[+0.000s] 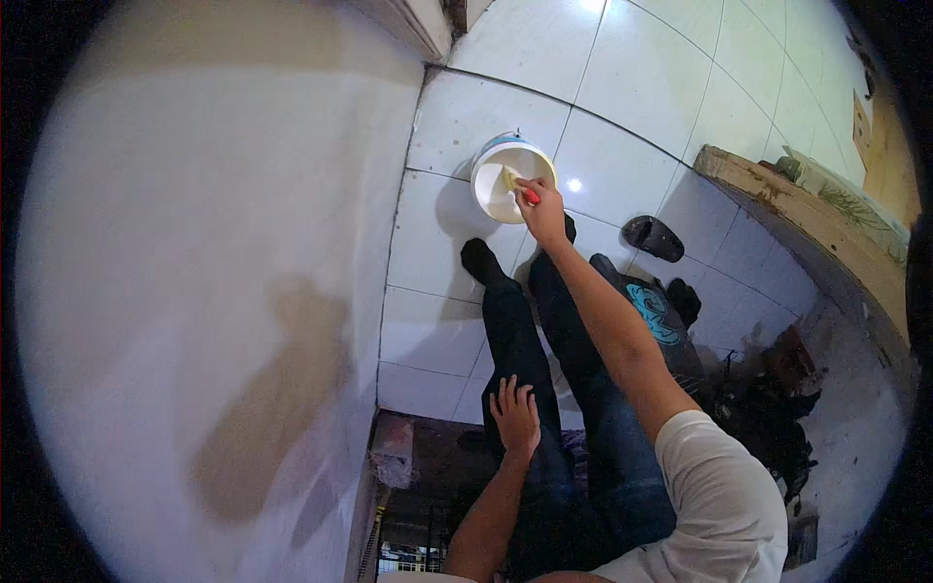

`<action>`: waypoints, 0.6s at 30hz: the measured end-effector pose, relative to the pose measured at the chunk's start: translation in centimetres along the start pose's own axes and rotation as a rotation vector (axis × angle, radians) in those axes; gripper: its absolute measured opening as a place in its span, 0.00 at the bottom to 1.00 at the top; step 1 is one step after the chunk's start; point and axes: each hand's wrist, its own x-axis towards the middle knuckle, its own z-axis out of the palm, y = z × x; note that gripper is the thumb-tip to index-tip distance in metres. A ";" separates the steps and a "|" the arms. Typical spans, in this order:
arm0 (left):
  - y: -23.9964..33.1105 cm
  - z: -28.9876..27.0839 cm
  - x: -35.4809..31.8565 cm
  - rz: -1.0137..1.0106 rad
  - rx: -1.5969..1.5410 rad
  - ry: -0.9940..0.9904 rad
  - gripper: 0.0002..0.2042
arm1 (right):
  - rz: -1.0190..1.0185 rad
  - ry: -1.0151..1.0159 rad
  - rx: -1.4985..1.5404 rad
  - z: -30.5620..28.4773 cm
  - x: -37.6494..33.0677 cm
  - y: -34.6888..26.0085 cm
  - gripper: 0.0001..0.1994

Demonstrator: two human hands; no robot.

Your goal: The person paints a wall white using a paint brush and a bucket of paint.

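brush (513, 181) head half hidden in bucket (491, 199), right hand (544, 209) fingers grasping its handle.

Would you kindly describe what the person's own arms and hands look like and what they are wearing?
Both forearms are bare, with no gloves, watch or rings that can be made out. The right arm emerges from a short white sleeve at the shoulder. The left hand and right hand are uncovered. Dark blue jeans cover the legs.
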 end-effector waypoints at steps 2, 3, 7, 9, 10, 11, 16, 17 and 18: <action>0.0 0.5 0.2 -0.008 -0.006 -0.013 0.11 | 0.014 -0.021 -0.025 0.0 0.3 0.7 0.11; 0.1 0.7 0.5 -0.014 -0.004 -0.033 0.11 | 0.043 0.006 -0.024 -0.3 0.4 1.1 0.11; -0.6 0.6 0.2 -0.022 0.072 -0.030 0.08 | 0.057 0.096 0.064 -1.3 -1.3 -1.4 0.12; -1.1 0.5 0.2 -0.029 0.065 -0.037 0.08 | 0.106 0.085 0.112 -3.0 -3.0 -3.0 0.12; -1.2 0.4 0.2 -0.034 0.059 -0.043 0.08 | 0.153 0.078 0.160 -3.8 -3.7 -3.5 0.11; -1.3 0.3 0.2 -0.037 0.060 -0.041 0.08 | 0.152 0.075 0.163 -4.6 -4.4 -4.0 0.11; -1.3 0.7 0.2 0.000 -0.007 0.005 0.09 | 0.220 0.090 0.276 -6.9 -5.9 -4.8 0.11; -1.4 0.7 0.2 0.001 -0.007 0.006 0.09 | 0.219 0.090 0.277 -7.0 -6.0 -4.8 0.11; -1.2 0.8 0.3 -0.021 -0.033 -0.014 0.08 | 0.215 0.092 0.296 -7.2 -6.0 -4.6 0.11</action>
